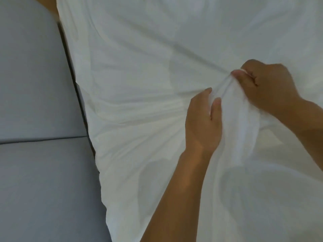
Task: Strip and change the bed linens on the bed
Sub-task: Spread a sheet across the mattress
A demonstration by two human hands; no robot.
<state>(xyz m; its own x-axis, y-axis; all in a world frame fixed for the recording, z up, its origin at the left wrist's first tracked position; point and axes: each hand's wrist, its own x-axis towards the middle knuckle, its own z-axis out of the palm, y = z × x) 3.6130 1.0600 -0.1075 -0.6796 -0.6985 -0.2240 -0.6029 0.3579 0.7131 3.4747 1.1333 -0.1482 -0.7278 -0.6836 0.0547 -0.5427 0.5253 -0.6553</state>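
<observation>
Sheet (139, 49) of white cloth fills most of the view, spread over the bed from the top edge to the bottom and creased in long folds that run toward the middle right. Along its left side lies a grey padded surface (35, 84), divided by a thin horizontal seam (43, 139) and separated from the cloth by a narrow dark gap. A small sliver of brown (51, 7) shows at the top left between the grey padding and the sheet. Two bare forearms reach in, one from the bottom centre and one from the right edge. The right hand (267, 84) sits farther up the bed, its fingers curled tight and its thumb pressed down, pinching a bunch of the sheet and drawing it up into a raised ridge. The left hand (202, 123) lies just beside that ridge on its left, fingers nearly straight and pointing up the bed, thumb set against the gathered cloth. The picture is soft with blur here, so I cannot tell whether the left thumb and forefinger actually nip a fold or only rest against it. The two hands are close together, with the raised cloth between them.
</observation>
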